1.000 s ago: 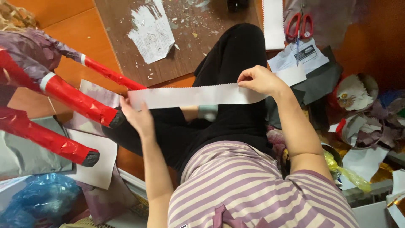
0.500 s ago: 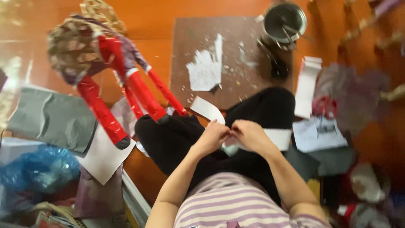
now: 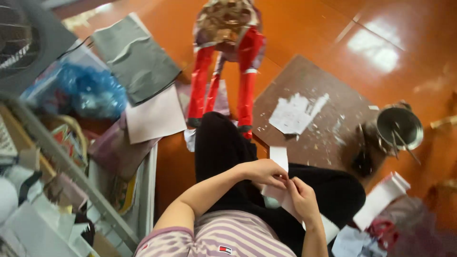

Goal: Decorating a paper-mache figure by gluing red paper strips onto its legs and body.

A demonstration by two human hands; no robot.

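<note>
Head view: left hand (image 3: 267,172) and right hand (image 3: 301,199) both pinch a white paper strip (image 3: 278,159) over the lap. Brown board (image 3: 309,90) lies just beyond; bare orange floor (image 3: 309,28) opens past it.

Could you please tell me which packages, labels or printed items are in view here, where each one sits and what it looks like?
Blue plastic bag: upper left on the floor, crumpled, shiny blue.
Small label: on the striped shirt, bottom centre, rectangular, red and white.
Printed packets: left, behind the metal rack, colourful, too blurred to detail.
White paper strip: held by left hand and right hand, plain, no print visible.
</note>
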